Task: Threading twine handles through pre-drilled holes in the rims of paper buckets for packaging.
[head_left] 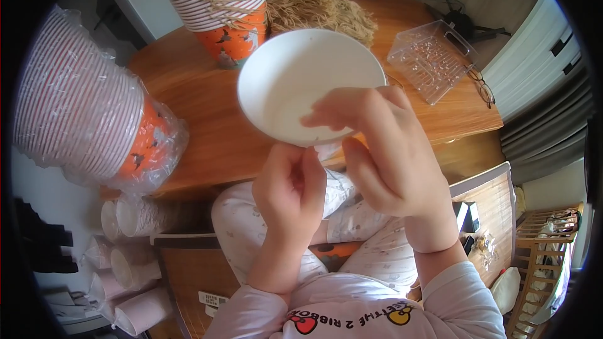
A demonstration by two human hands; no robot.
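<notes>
A white-lined paper bucket (308,75) stands at the table's near edge, tipped so that its mouth faces me; most of its outer wall is hidden. Just below the near rim is my left hand (290,182), closed, with thumb and index finger pinched together. What the pinch holds, if anything, is too small to make out. My right hand (386,144) arches over the rim on the right. Its fingers reach above the bucket's inside and its thumb stays apart, outside the rim, with nothing visible between them.
A stack of orange-patterned buckets (220,19) with twine handles stands behind, beside a bundle of tan twine (320,9). Left is a plastic-wrapped bucket stack (81,100). On the right are a clear tray of small pieces (433,56) and glasses (485,88). Wrapped cups (141,311) lie lower left.
</notes>
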